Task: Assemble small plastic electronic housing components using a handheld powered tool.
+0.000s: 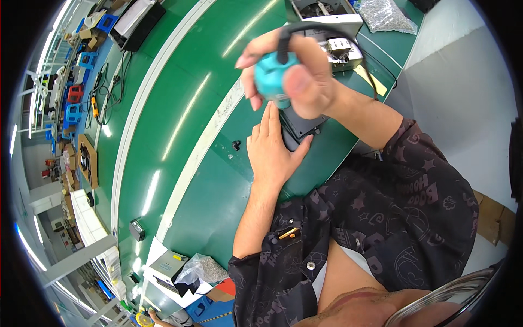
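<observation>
Left hand (272, 150) is lying flat, fingers straight and loose, pressing down on a dark flat panel (302, 125) at the green bench (180, 136) edge; nothing is being gripped. Just above it, right hand (305, 76) is wrapping tight around a teal electric screwdriver (272, 76), tip pointing down at the panel, black cable (327, 27) trailing off the top. The tool is looking rigid, light enough for one hand, smooth-bodied; best held round the barrel. A small black part (236, 145) is sitting loose near the left fingers. Farther off, a grey metal box (329, 13) and a bag of screws (387, 15).
</observation>
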{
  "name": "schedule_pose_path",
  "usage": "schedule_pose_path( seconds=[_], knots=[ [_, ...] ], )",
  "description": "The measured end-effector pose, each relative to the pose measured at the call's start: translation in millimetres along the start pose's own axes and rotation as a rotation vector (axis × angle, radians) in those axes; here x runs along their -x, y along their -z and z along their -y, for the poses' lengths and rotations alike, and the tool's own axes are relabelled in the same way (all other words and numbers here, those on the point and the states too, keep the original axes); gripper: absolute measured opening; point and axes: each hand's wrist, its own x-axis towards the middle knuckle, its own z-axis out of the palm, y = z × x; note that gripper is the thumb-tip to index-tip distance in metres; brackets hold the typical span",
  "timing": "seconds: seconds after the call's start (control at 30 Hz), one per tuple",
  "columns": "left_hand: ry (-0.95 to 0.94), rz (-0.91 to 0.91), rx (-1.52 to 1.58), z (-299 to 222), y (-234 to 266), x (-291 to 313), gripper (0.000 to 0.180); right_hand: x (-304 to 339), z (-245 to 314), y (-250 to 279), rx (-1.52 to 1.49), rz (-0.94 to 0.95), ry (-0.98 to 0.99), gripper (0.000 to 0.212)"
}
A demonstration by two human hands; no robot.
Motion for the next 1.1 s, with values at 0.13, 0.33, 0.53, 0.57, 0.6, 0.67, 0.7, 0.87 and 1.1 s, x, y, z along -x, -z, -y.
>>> schedule_pose_path(
  seconds=[0.13,0.33,0.53,0.57,0.6,0.67,0.7,0.87,1.1],
  knots=[
    [0.013,-0.002,-0.052,1,1,1,0.091,-14,43,33,-0.030,-0.030,0.157,0.042],
    [0.010,-0.093,-0.046,1,-6,-8,0.089,-34,96,76,0.270,-0.388,0.297,0.051],
    [0.207,-0.131,-0.059,0,-10,-39,0.092,-32,53,107,0.490,-0.407,0.242,0.047],
    [0.208,-0.135,-0.059,0,-10,-39,0.092,-32,54,107,0.488,-0.404,0.243,0.047],
    [0.195,-0.123,-0.049,-1,-10,-39,0.093,-31,57,106,0.461,-0.376,0.124,0.046],
    [0.174,-0.100,-0.030,0,-9,-38,0.094,-29,63,101,0.402,-0.312,-0.117,0.045],
    [0.168,-0.089,-0.021,2,-9,-37,0.095,-29,62,96,0.369,-0.276,-0.239,0.044],
    [-0.050,-0.150,-0.047,4,-4,-34,0.096,-12,75,28,0.200,-0.367,-0.069,0.045],
    [0.072,-0.124,-0.050,4,-11,-36,0.096,8,55,17,0.196,-0.047,-0.052,0.069]
  ],
)
